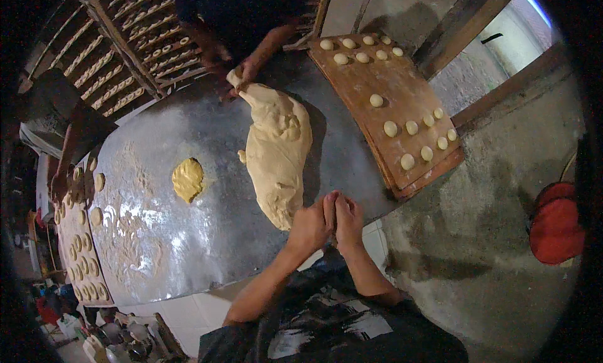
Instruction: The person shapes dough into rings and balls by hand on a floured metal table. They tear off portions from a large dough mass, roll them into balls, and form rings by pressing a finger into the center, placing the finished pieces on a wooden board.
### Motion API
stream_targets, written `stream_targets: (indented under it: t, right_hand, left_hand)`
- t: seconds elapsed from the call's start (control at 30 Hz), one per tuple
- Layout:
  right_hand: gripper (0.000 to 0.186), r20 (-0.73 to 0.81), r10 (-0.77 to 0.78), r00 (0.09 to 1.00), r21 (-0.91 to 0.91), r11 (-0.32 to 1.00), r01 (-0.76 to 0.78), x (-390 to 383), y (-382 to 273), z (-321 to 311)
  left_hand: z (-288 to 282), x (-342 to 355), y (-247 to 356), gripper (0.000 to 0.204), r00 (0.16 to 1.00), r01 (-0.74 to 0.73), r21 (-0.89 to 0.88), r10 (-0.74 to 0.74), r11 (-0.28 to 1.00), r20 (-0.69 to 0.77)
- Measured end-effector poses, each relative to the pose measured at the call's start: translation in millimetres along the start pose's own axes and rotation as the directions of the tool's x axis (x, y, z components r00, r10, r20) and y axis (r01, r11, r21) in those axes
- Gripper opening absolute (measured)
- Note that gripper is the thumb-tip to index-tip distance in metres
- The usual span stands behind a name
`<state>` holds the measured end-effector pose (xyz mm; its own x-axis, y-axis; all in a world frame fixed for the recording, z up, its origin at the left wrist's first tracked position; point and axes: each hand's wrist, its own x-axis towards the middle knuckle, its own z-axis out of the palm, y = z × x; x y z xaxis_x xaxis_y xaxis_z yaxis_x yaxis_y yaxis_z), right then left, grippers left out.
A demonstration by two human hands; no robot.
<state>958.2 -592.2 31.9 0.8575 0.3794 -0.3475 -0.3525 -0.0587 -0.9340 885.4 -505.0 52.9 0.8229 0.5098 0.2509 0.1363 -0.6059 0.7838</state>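
On the left of the floured metal surface point(157, 237) lies a yellow butter lump point(188, 179). In the middle, a large pale dough mass point(277, 152) sprawls, seemingly soft, heavy and stretchy, best pinched at its near tip. Just right, left hand point(311, 225) and right hand point(348, 222) press together, grip closed, contents hidden.
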Motion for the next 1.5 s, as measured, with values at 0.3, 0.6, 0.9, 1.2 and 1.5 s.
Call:
stream_targets:
  t: [0.3,0.6,0.9,1.2,1.5]
  right_hand:
    - [0.051,0.580,-0.305,0.755,-0.812,-0.153,0.563,-3.8,30.8,-71.7]
    - [0.036,0.667,-0.471,0.577,-0.587,0.145,0.796,25.7,67.6,-91.3]
    - [0.029,0.230,-0.325,0.917,-0.133,0.923,0.360,27.1,10.2,15.7]
    - [0.042,0.430,-0.457,0.779,-0.898,-0.127,0.421,37.0,29.7,-33.8]
    - [0.052,0.614,-0.504,0.608,-0.782,-0.281,0.557,81.9,35.2,-28.7]
  left_hand:
    - [-73.4,62.7,-59.1,0.026,0.935,0.241,0.381,-0.107,0.893,-0.339]
    - [-63.3,14.6,-95.2,0.027,0.978,0.044,0.463,0.057,0.885,-0.202]
    - [-23.1,21.6,-2.8,0.026,0.990,0.139,-0.045,-0.139,0.989,0.005]
    - [-69.8,63.2,-88.5,0.020,0.948,0.113,0.550,0.076,0.827,-0.310]
    - [-50.4,32.4,-104.9,0.025,0.953,0.184,0.317,-0.090,0.930,-0.290]
